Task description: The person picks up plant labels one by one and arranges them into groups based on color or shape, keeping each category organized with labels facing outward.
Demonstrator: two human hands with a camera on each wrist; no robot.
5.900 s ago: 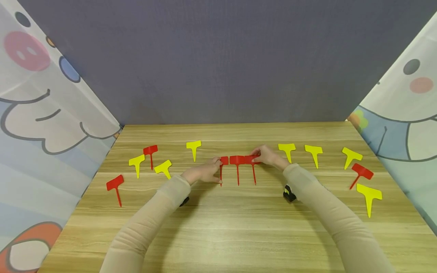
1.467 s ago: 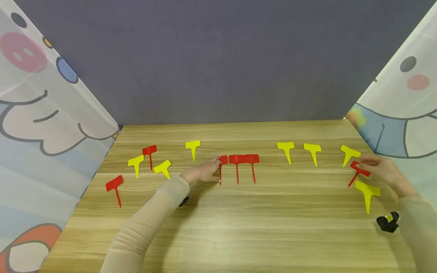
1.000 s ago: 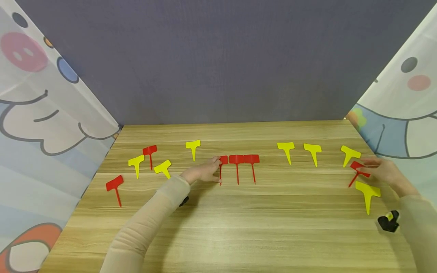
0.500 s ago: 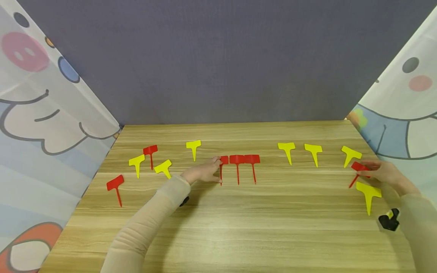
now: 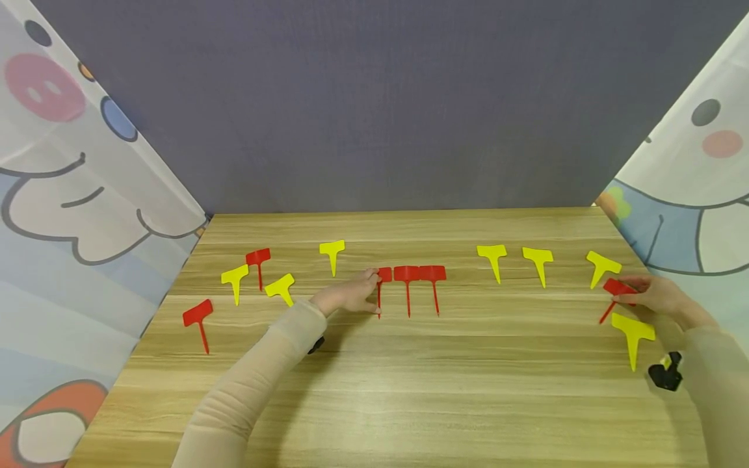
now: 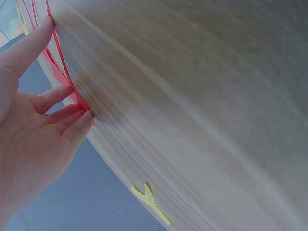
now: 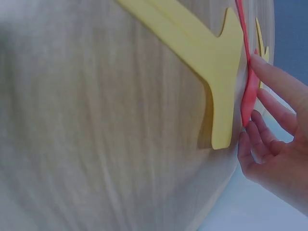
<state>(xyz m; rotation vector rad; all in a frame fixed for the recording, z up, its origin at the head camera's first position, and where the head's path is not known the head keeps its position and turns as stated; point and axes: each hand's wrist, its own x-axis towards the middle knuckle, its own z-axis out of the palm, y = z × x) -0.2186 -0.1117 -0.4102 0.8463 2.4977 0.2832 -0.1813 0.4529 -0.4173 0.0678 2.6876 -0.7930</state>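
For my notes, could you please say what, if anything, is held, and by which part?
The right hand holds a red tag by its head; the left hand touches another red tag at head and stem.

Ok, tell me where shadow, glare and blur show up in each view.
Head: soft glare on the table, shadow beside the left sleeve; left wrist: blurred wood grain, dark upper right; right wrist: soft grain, shadow beside the large yellow marker.
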